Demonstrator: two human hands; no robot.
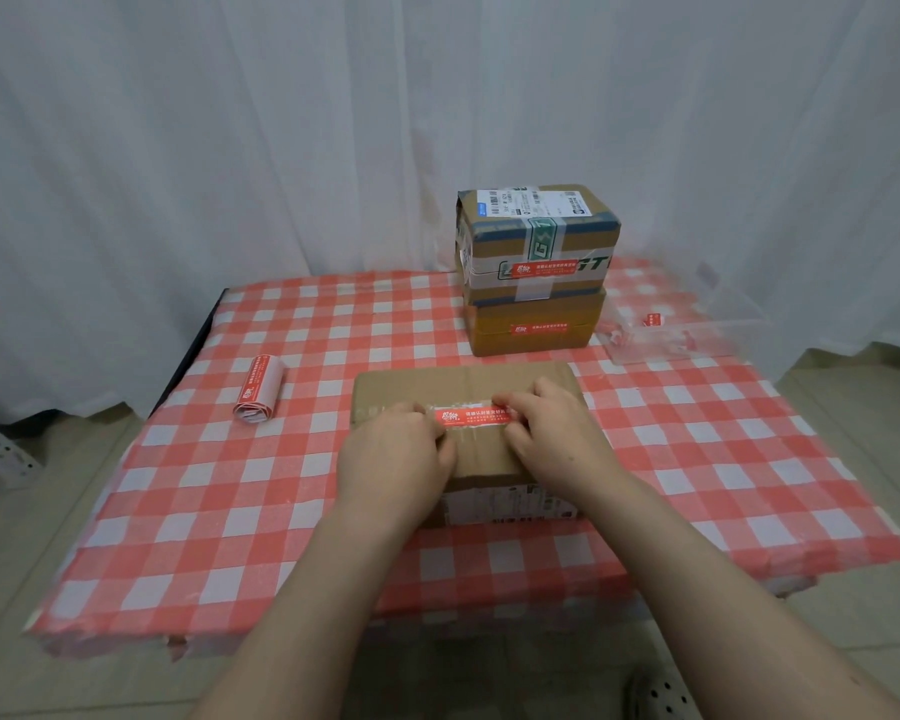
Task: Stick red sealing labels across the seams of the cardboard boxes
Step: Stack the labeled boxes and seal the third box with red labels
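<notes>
Near box: a flat cardboard box (411,387) lay on the checked surface (281,511), directly before the person.
Red label: the red label (471,414) lay on the box top, its long axis running left to right, with a strip of clear tape just on its near side running the same way.
Left hand: the left hand (396,449) sat at the label's left end, fingers bent, tips hidden against the cardboard.
Right hand: the right hand (552,428) covered the label's right end, fingers (510,400) bent down onto it.
Hold: I cannot tell whether either hand pinched the label or only pressed it.
Relation: the label lay between the hands, both equally near, so smoothing probably ran along its length.
Done boxes: two stacked boxes (536,236) behind already carried labels.
Supply: a label roll (260,389) lay well to the left.
</notes>
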